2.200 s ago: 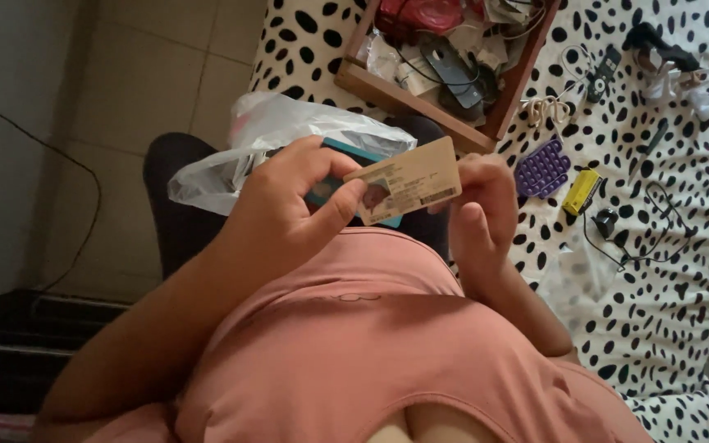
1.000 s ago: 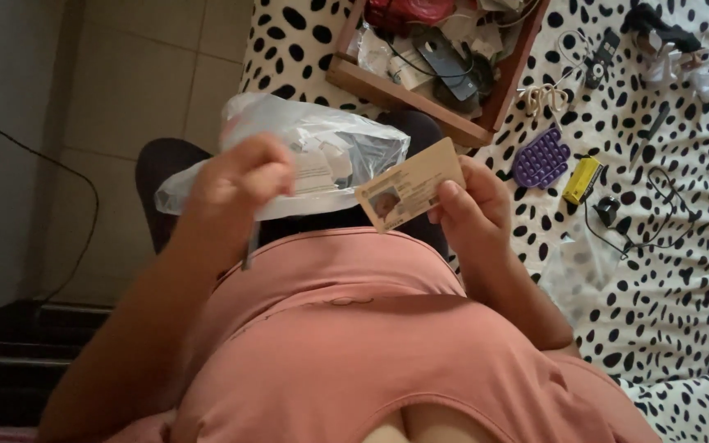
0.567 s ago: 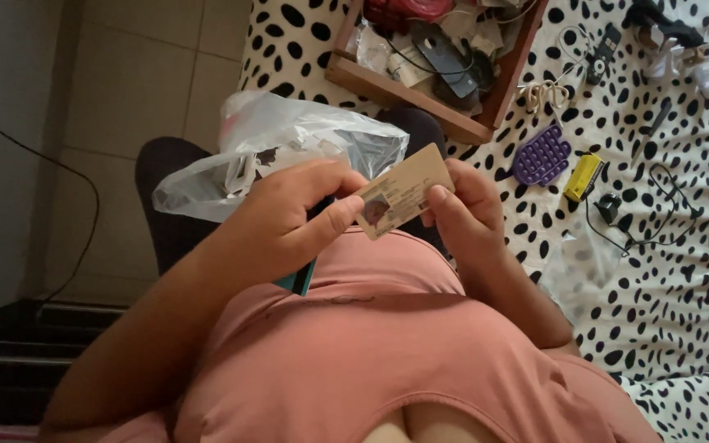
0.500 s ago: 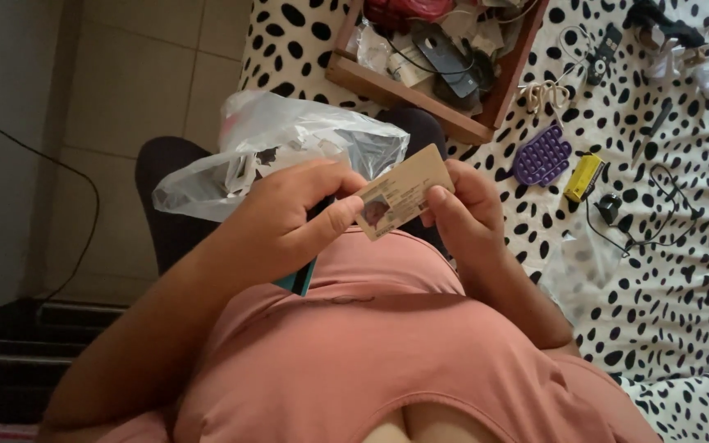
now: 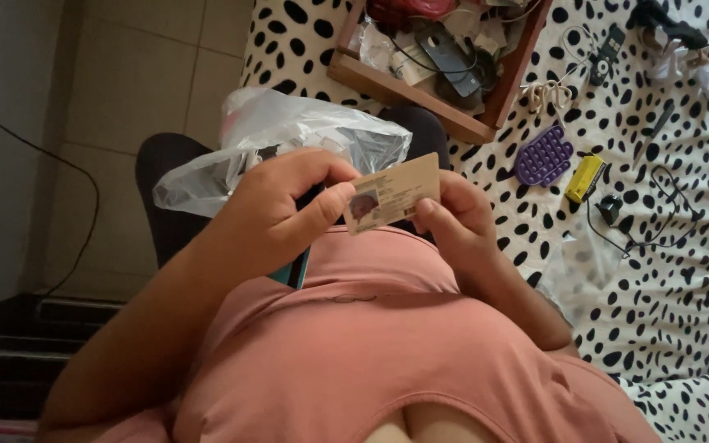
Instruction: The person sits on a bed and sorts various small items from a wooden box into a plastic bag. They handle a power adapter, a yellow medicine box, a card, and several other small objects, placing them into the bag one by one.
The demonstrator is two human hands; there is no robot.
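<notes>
Head view, looking down over a pink top at both hands held in front of the torso. Left hand is closed, thumb pressed onto the left edge of a beige photo card; under the same hand's fingers sits a dark, teal-edged flat object, its kind not determinable. Right hand is curled, fingertips gripping the card's right edge. The card is tilted, its right end higher, and carries a small portrait at its left end.

Just behind the hands, a translucent plastic bag lies on the person's dark-clad lap. Beyond it stands a wooden tray holding cables and small electronics, resting on a black-spotted white cover. On that cover, well to the right of the card: a purple bubble toy, a yellow lighter-sized object just beside it, and a thin black cable. Tiled floor shows at left.
</notes>
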